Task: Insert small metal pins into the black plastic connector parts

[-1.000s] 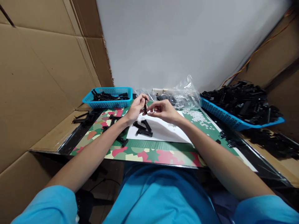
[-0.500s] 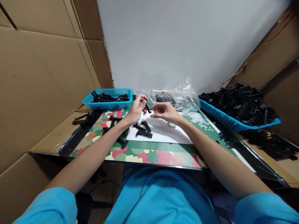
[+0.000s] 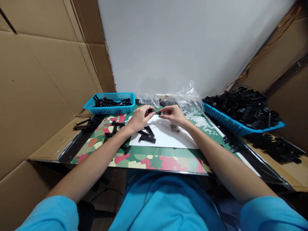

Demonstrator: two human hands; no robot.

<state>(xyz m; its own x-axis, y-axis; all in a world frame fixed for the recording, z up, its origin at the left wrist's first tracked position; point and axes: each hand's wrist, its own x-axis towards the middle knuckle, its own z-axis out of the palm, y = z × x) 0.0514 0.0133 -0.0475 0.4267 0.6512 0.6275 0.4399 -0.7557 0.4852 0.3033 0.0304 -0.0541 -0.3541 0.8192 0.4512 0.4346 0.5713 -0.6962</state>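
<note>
We count two hands and, between them, one black bar-shaped part [image 3: 154, 111], held just above the far edge of one white sheet [image 3: 168, 137]. The left hand [image 3: 141, 117] has its fingers closed on this part. The right hand [image 3: 172, 115] has its fingertips bent together at the right end; whether they grip the part or something smaller, we cannot tell. The long axis goes roughly from left to right, with the visible end pointing toward the right hand. The other end is hidden by the left fingers.

On the sheet we count three loose black parts [image 3: 147, 139], one partly covered by the left wrist. The left forearm crosses other black pieces [image 3: 117, 124], so we cannot count them surely. There are two blue baskets [image 3: 221, 118]; their contents overlap too much for counting.
</note>
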